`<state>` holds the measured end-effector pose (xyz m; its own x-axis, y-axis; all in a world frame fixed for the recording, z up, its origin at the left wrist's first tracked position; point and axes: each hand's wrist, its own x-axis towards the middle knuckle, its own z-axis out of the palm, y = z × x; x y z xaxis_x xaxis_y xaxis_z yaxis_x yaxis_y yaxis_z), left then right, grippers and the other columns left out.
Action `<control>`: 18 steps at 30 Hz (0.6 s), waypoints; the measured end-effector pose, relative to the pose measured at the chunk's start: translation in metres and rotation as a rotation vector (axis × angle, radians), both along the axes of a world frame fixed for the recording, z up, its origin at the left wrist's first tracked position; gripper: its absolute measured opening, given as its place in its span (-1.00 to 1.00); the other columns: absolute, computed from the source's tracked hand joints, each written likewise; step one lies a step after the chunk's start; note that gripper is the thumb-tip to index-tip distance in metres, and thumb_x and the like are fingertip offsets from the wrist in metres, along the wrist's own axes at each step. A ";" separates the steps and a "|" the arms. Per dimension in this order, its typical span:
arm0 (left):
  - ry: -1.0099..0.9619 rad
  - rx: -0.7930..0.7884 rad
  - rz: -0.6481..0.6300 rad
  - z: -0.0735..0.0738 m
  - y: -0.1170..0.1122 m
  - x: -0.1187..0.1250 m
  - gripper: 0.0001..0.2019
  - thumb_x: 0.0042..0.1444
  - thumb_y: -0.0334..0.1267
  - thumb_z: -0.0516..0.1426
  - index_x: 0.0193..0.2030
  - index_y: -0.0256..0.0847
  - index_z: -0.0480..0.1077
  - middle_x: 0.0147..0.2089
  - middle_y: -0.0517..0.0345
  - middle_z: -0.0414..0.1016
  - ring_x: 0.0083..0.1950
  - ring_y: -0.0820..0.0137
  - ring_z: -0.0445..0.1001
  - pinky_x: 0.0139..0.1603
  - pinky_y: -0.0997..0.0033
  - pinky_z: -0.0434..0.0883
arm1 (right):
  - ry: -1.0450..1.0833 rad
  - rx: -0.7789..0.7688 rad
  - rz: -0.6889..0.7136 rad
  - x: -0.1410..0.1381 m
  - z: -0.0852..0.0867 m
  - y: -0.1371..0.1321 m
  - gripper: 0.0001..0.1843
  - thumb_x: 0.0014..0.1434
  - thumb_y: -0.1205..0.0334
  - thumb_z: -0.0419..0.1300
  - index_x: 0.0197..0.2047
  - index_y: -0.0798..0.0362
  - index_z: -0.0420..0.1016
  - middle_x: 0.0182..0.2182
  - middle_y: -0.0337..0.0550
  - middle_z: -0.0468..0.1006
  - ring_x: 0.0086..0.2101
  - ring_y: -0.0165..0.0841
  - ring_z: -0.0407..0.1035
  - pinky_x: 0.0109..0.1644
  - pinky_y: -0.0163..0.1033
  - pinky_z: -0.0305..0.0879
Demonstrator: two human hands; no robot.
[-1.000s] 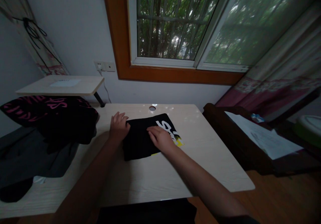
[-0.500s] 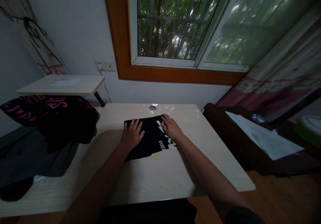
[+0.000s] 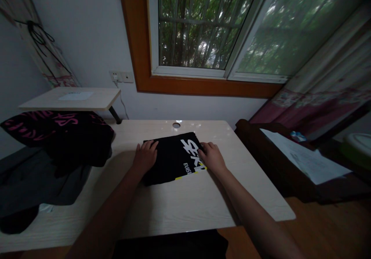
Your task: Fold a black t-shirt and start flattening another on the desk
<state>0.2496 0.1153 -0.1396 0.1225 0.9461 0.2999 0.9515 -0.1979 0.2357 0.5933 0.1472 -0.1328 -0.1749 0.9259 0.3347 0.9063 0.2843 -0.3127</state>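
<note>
Two bare hands rest flat at either side of a folded black T-shirt on a pale wooden desk, at the centre of the frame.

The left hand lies open, palm down, on the shirt's left edge; the right hand lies open at its right edge, beside the white print. Half a second earlier both hands pressed further in on the cloth; they have since slid outward. A heap of dark clothes sits at the left of the frame.
</note>
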 end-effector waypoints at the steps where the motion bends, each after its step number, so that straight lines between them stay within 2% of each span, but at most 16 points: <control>1: 0.013 0.003 0.004 0.003 0.001 -0.002 -0.55 0.33 -0.24 -0.03 0.33 -0.06 0.34 0.30 -0.11 0.40 0.29 0.00 0.35 0.37 -0.23 0.11 | 0.023 -0.047 -0.021 0.002 0.003 -0.006 -0.57 0.31 0.09 0.15 0.18 0.05 0.48 -0.03 0.05 0.57 -0.04 -0.13 0.45 0.10 -0.08 0.34; 5: 0.072 -0.007 0.032 0.014 0.007 -0.007 -0.59 0.33 -0.24 0.00 0.27 -0.10 0.37 0.11 -0.07 0.49 0.13 0.11 0.42 0.28 0.01 0.24 | 0.109 -0.241 -0.047 0.009 0.010 -0.025 -0.56 0.30 0.03 0.15 0.17 0.00 0.43 -0.04 0.00 0.61 -0.11 -0.17 0.51 -0.06 -0.19 0.35; 9: 0.081 -0.055 0.036 0.022 0.011 -0.012 -0.70 0.31 -0.17 0.06 0.12 -0.12 0.43 0.03 -0.05 0.49 0.11 0.14 0.41 0.13 0.15 0.32 | 0.232 -0.276 -0.013 0.016 0.006 -0.030 -0.58 0.26 0.16 0.15 0.18 -0.09 0.39 -0.03 -0.07 0.63 -0.08 -0.19 0.52 -0.08 -0.21 0.35; 13: 0.023 -0.164 -0.030 0.026 0.006 -0.014 -0.83 0.26 -0.16 0.12 -0.07 -0.12 0.43 -0.07 0.03 0.52 -0.01 0.23 0.47 -0.01 0.26 0.33 | 0.403 -0.241 -0.060 0.028 -0.010 -0.013 -0.62 0.23 0.17 0.15 0.12 -0.11 0.40 -0.13 -0.14 0.64 -0.15 -0.23 0.53 -0.13 -0.21 0.37; 18: -0.045 -0.329 -0.046 0.030 -0.016 -0.004 -0.84 0.25 -0.09 0.13 -0.15 -0.10 0.36 -0.13 0.09 0.55 -0.17 0.26 0.51 -0.24 0.33 0.26 | 0.563 -0.137 -0.165 0.041 -0.025 0.027 -0.60 0.16 0.06 0.20 0.06 -0.05 0.43 -0.27 -0.17 0.60 -0.28 -0.25 0.52 -0.22 -0.20 0.38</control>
<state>0.2456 0.0993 -0.1093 0.1609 0.9869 -0.0147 0.9306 -0.1467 0.3355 0.6348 0.1746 -0.1583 0.1440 0.9670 0.2103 0.6192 0.0777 -0.7814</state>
